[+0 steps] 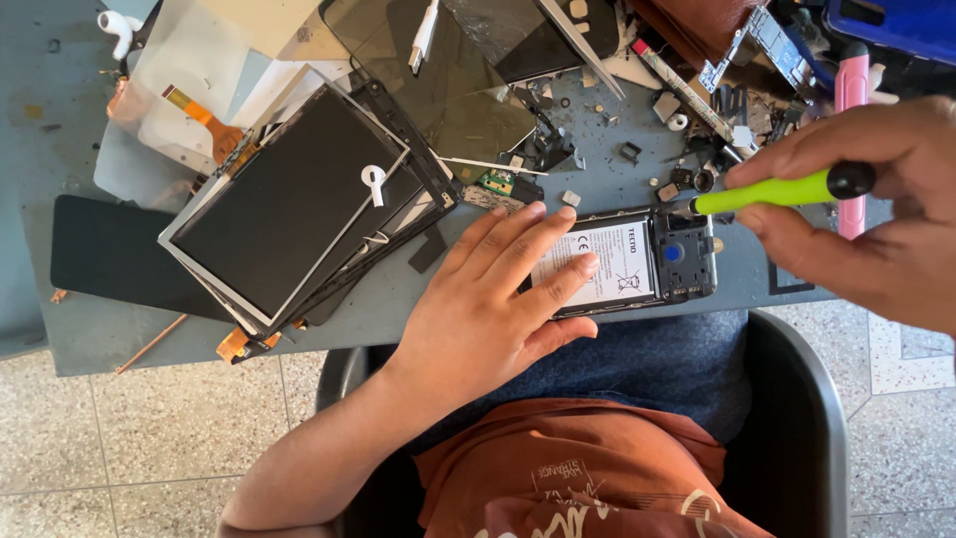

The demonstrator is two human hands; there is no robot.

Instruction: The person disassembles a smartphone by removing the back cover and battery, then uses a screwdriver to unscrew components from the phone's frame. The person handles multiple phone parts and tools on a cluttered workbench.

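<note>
An opened phone (647, 261) lies back side up at the near edge of the grey workbench (378, 299), its white-labelled battery and dark camera frame exposed. My left hand (488, 304) lies flat on it, fingers spread over the battery, pinning it down. My right hand (876, 214) grips a screwdriver with a lime-green handle and black cap (772, 189). Its tip rests at the phone's upper right corner.
A stack of dark tablet screens and frames (299, 194) lies to the left, with a white earbud (373, 184) on top. Loose screws, small parts, circuit boards and tools litter the back of the bench (647, 110). A pink tool (851, 100) sits at the right. My lap is below.
</note>
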